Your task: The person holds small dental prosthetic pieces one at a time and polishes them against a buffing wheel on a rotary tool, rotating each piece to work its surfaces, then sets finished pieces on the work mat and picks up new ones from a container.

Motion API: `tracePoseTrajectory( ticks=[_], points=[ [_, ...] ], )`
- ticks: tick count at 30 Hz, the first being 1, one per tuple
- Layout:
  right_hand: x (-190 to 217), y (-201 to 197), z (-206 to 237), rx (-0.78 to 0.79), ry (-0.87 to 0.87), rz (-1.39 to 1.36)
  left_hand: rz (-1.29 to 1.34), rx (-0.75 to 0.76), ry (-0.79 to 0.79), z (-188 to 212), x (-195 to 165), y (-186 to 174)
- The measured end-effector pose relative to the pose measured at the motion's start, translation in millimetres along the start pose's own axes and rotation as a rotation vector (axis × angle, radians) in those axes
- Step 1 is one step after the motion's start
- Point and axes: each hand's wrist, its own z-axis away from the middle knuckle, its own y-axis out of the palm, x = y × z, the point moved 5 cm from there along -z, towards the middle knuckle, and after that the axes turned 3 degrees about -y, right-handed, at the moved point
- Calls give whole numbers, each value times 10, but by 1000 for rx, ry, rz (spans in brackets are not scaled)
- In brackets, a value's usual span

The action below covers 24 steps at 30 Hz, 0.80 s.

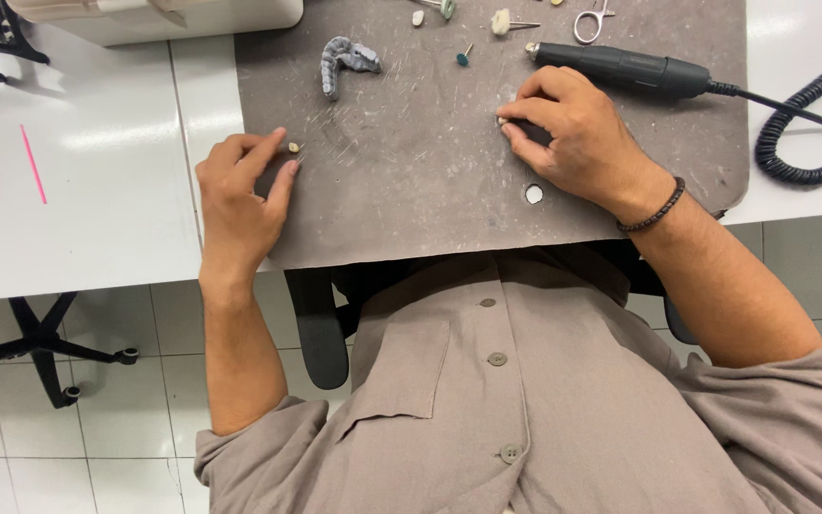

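Head view: left hand at the left edge of the grey work mat, thumb and forefinger narrowed around a tiny cream tooth-like piece that sits at the fingertips. It looks light, hard, brittle and easy to flick away, so a fingertip pinch on its sides suits it. Right hand curled over a small dark object, mostly hidden; cannot tell what it is. Black rotary handpiece lies just above it, coiled cord off to the right. Grey dental cast well apart, upper left.

Light: bright, even, from above me
Glare: white table at ten o'clock
Focus: sharp, soft shadows
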Motion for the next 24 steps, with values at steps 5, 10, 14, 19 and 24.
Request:
tracePoseTrajectory(
  ticks=[5, 10, 14, 19, 24],
  points=[
    [92, -30, -40, 17, -34, 12, 63, 60, 141, -170, -86, 42],
    [236, -12, -328, 150, -56, -158, 162, 58, 136, -294, -124, 90],
    [544, 189, -689, 238, -294, -27, 182, -4, 106, -332, -187, 166],
    [851, 540, -1149, 245, -367, -75, 46, -156, 243, -261, -284, 85],
    [868, 708, -1417, 274, -235, -190, -25, -219, 362, -245, -319, 14]
  ],
)
